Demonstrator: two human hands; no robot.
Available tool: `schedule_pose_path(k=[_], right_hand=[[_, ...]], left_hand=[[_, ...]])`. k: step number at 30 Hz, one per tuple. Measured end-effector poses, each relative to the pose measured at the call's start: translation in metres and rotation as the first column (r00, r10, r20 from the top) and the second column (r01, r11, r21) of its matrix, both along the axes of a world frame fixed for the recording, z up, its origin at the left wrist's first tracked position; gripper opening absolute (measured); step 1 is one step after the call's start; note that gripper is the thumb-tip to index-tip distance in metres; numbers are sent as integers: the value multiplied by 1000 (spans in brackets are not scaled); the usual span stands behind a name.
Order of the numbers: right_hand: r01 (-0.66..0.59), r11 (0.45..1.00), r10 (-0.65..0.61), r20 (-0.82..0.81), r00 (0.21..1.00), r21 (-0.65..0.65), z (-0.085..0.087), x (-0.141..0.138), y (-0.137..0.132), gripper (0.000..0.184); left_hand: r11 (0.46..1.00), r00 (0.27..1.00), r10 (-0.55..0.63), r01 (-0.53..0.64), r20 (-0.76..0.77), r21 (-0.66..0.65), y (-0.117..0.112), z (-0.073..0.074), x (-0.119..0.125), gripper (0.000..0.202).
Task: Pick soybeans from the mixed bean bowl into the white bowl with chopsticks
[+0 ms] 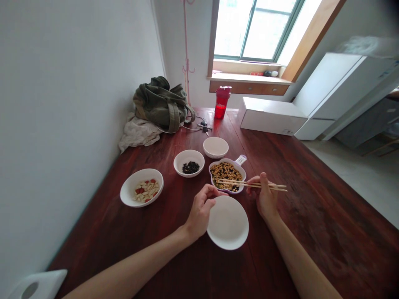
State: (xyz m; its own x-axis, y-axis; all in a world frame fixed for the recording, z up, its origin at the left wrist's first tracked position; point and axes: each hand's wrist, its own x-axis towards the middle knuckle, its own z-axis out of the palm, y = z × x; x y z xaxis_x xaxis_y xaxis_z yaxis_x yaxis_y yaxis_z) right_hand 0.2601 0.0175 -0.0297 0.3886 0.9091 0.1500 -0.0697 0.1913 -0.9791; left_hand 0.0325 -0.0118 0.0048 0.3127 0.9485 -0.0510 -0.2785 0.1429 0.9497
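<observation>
The fingers of my left hand (pixel 199 214) pinch the near bowl (pixel 229 226) at its upper left rim, thumb over the edge; I cannot tell whether its base rests on the counter (pixel 311 195). The fingers of my right hand (pixel 266 197) pinch a pair of wooden chopsticks (pixel 233 182); their tips reach left over the lilac-rimmed dish (pixel 242 172), in among the yellow and black beans (pixel 226 171), though I cannot tell if they grip one; that dish sits just beyond the near bowl, a narrow gap at most between their rims. Behind it, close by, stands a white bowl (pixel 216 148); to its left, the bowl of black beans (pixel 179 162), rim well within the counter; farther left, the bowl of pale and red pieces (pixel 126 189) sits nearest the wall (pixel 77 83). To my right the dark red wood runs broad to its slanting edge, giving my right elbow and the chopsticks' back ends room to swing; the far end is tighter, lined by the bag (pixel 158 106), the keys (pixel 205 128), the red bottle (pixel 222 104) and the white box (pixel 271 118).
</observation>
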Motion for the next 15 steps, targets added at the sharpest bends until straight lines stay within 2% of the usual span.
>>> schedule_pose_path(k=[15], right_hand=[[-32,999,32,55,998,4,-1,-1,0,52]], left_hand=[[999,998,-44,43,-37,-11,3,-1,0,23]])
